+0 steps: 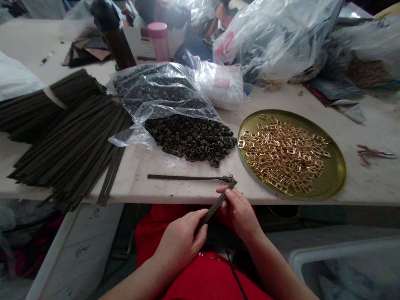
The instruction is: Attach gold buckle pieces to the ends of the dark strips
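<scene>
Our left hand (pixel 182 234) grips the near end and our right hand (pixel 241 212) pinches the far end of a dark, flat, leather-like strip (pixel 215 208) by the pale tabletop's (pixel 141 192) near edge, where slackened fingers might drop it onto the red cloth (pixel 192 288) below.

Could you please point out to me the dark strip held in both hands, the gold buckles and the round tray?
Dark strip (pixel 215 207), head view: exposed middle of its length.
Gold buckles (pixel 286 152), head view: middle of the pile.
Round tray (pixel 335 173), head view: bare base at right.

Matt held strip (pixel 215 206) — glossy metal buckles (pixel 286 152)
</scene>
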`<state>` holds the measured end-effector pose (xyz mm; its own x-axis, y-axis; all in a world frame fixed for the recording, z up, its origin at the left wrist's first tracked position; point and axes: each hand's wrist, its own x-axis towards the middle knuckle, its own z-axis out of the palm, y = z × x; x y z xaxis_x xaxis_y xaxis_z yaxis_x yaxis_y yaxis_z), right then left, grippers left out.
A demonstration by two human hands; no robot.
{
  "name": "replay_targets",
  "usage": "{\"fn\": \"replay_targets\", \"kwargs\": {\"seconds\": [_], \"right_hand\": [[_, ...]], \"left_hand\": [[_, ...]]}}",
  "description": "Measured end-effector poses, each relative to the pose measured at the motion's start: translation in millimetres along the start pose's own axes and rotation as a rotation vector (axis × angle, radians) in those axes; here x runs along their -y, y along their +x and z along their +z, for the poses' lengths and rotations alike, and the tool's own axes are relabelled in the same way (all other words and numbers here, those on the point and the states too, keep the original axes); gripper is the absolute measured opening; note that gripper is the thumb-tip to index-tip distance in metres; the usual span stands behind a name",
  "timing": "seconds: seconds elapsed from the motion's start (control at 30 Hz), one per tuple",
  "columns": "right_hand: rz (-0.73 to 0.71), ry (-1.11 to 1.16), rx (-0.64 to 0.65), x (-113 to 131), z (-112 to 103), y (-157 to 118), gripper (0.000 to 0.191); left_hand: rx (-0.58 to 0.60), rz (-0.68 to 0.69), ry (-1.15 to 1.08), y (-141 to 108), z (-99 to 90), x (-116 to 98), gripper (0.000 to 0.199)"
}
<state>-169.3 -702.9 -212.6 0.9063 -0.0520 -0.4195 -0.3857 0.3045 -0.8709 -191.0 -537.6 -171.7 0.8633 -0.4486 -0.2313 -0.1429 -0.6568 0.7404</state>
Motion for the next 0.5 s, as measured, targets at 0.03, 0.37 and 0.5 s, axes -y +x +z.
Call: {"fn": "replay_targets", "kwargs": {"seconds": [0.03,0.37,0.5], "right_hand": [[0.000,0.002,0.001,-0.6,-0.3,0.1,0.028],[0.008,-0.004,0.008,-0.2,-0.6,-1.4,0.029],[0.020,0.010,0.006,-0.1,-1.4,-1.4,0.029]], "left_hand": [[0.001,0.001,-0.002,-0.4,0.0,0.1,0.034],[0.010,-0.012,-0.026,0.1,0.9,-2.4,0.032],[0.015,-0.017,-0.030,-0.2,0.3,-2.3,0.032]]}}
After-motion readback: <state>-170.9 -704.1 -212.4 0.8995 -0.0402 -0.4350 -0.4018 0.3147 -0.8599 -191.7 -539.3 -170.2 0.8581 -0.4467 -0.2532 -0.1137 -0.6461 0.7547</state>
